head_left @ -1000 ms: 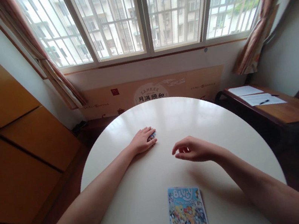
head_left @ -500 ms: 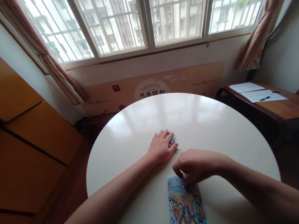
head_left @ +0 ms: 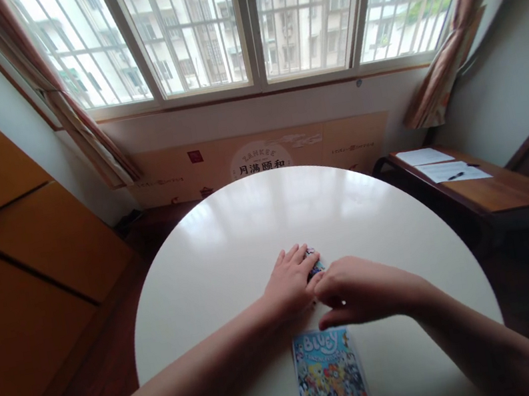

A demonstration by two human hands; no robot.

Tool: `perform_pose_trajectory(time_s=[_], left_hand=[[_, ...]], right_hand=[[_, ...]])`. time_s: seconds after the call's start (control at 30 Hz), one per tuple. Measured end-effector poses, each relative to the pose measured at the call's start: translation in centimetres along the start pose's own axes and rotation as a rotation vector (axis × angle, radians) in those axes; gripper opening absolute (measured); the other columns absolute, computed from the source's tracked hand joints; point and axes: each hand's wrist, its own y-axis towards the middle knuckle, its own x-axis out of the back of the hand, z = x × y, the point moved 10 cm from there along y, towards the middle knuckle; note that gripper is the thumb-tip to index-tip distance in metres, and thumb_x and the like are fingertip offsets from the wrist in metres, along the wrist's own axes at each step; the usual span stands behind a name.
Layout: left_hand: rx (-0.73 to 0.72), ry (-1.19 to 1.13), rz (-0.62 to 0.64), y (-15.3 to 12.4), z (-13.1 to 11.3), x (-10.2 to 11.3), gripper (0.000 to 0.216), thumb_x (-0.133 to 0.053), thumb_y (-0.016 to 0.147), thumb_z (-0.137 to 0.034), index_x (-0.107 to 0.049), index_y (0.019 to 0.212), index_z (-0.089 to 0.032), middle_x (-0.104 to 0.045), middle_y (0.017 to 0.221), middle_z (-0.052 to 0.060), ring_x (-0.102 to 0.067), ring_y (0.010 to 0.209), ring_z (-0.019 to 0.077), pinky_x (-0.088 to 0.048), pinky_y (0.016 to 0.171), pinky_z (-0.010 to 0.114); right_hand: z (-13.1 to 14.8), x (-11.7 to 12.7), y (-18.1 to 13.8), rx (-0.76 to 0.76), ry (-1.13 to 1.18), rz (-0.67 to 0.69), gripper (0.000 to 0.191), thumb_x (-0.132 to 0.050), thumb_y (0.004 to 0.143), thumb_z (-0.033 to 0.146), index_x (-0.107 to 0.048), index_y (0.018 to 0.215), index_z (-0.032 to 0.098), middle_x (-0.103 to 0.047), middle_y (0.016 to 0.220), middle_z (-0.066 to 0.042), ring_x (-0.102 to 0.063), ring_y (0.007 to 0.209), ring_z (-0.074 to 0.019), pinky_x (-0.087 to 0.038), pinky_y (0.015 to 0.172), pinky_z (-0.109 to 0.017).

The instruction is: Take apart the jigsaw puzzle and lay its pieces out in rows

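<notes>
My left hand (head_left: 289,283) lies flat on the table with its fingers stretched out. Under and beside its fingertips is a small patterned piece or pile (head_left: 314,263), mostly covered, so I cannot tell what it is. My right hand (head_left: 355,289) is bent over beside it, fingers curled inward and close to the left hand's thumb side. What its fingertips hold, if anything, is hidden. Just below lies a blue Bluey picture sheet or booklet (head_left: 329,376), printed with many cartoon characters, its lower end cut off by the view.
Both arms rest over a round white table (head_left: 192,250). A wooden side table (head_left: 521,189) with papers (head_left: 453,170) and a dark pen stands at the right. Behind are a printed board (head_left: 159,175) and barred windows; orange cabinets (head_left: 22,265) stand left.
My right hand has moved away from the top of the Bluey sheet, up to my left hand. The sheet's title now shows more fully. The view has shifted slightly.
</notes>
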Motion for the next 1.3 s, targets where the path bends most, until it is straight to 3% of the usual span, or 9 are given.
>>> perform_pose_trajectory(time_s=[0.07,0.17,0.3,0.4,0.5,0.73,0.87,1.03,1.3], left_hand=[[-0.017,-0.039,0.010,-0.2,-0.2,0.3,0.053,-0.041,0.100,-0.051,-0.047,0.147,-0.029,-0.031,0.162,0.009,-0.023,0.151,0.0298,-0.018,0.121,0.057],[-0.008,-0.089,-0.043,-0.4,0.6,2.1,0.050,-0.039,0.101,-0.048,-0.047,0.147,-0.028,-0.029,0.163,0.008,-0.021,0.151,0.0279,-0.020,0.122,0.055],[0.057,-0.110,-0.096,-0.5,3.4,4.4,0.048,-0.040,0.102,-0.042,-0.048,0.145,-0.023,-0.030,0.162,0.010,-0.023,0.151,0.0264,-0.022,0.122,0.053],[0.097,-0.084,-0.058,-0.3,5.1,4.5,0.049,-0.045,0.100,-0.041,-0.048,0.146,-0.023,-0.033,0.161,0.011,-0.025,0.150,0.0278,-0.022,0.121,0.053],[0.080,-0.038,0.016,-0.1,5.3,3.3,0.049,-0.043,0.101,-0.041,-0.046,0.147,-0.026,-0.031,0.162,0.010,-0.021,0.151,0.0290,-0.018,0.122,0.056],[0.046,0.013,0.080,-0.4,4.4,1.8,0.046,-0.037,0.103,-0.041,-0.046,0.147,-0.033,-0.030,0.163,0.008,-0.019,0.151,0.0325,-0.012,0.120,0.064],[0.076,-0.013,-0.002,-0.2,5.1,3.2,0.045,-0.039,0.103,-0.032,-0.047,0.147,-0.029,-0.033,0.161,0.009,-0.025,0.149,0.0303,-0.019,0.120,0.060],[0.064,-0.013,-0.149,0.0,5.9,4.9,0.041,-0.049,0.094,-0.012,-0.066,0.128,-0.028,-0.048,0.151,0.006,-0.041,0.140,0.0271,-0.033,0.117,0.051],[0.074,-0.012,-0.168,0.2,6.7,4.0,0.036,-0.051,0.095,-0.017,-0.068,0.125,-0.027,-0.052,0.148,0.008,-0.043,0.138,0.0291,-0.033,0.116,0.052]], right_hand=[[-2.8,2.3,-0.2,-0.069,0.022,-0.168,0.026,-0.061,0.092,0.038,-0.070,0.076,0.019,-0.062,0.066,0.001,-0.047,0.059,-0.0083,-0.030,0.059,-0.023],[-9.0,5.0,-1.4,-0.282,-0.007,-0.439,0.032,-0.056,0.094,0.042,-0.070,0.077,0.018,-0.060,0.064,-0.001,-0.048,0.058,-0.0099,-0.033,0.059,-0.024],[-13.7,4.0,-1.5,-0.374,0.051,-0.458,0.022,-0.060,0.090,0.032,-0.075,0.104,0.023,-0.069,0.081,-0.002,-0.057,0.066,-0.0123,-0.042,0.067,-0.026],[-13.3,2.1,-0.4,-0.287,0.090,-0.375,0.027,-0.060,0.088,0.025,-0.074,0.111,0.025,-0.070,0.094,-0.004,-0.062,0.081,-0.0151,-0.047,0.077,-0.028],[-12.0,1.0,0.5,-0.208,0.070,-0.329,0.030,-0.059,0.089,0.021,-0.074,0.115,0.027,-0.070,0.102,-0.006,-0.062,0.095,-0.0179,-0.047,0.087,-0.032],[-12.1,0.2,0.9,-0.217,0.048,-0.293,0.037,-0.054,0.087,0.009,-0.077,0.110,0.027,-0.067,0.094,-0.006,-0.059,0.091,-0.0161,-0.046,0.084,-0.030],[-11.8,1.1,0.5,-0.205,0.087,-0.315,0.039,-0.054,0.087,0.007,-0.076,0.111,0.028,-0.067,0.097,-0.005,-0.060,0.089,-0.0143,-0.047,0.081,-0.028],[-10.4,0.7,0.2,-0.119,0.159,-0.175,0.043,-0.052,0.083,0.002,-0.080,0.099,0.032,-0.066,0.093,-0.002,-0.061,0.079,-0.0100,-0.047,0.074,-0.024],[-10.1,-0.1,0.0,-0.156,0.153,-0.040,0.054,-0.049,0.074,-0.003,-0.081,0.098,0.033,-0.067,0.092,-0.001,-0.059,0.075,-0.0088,-0.046,0.071,-0.022]])
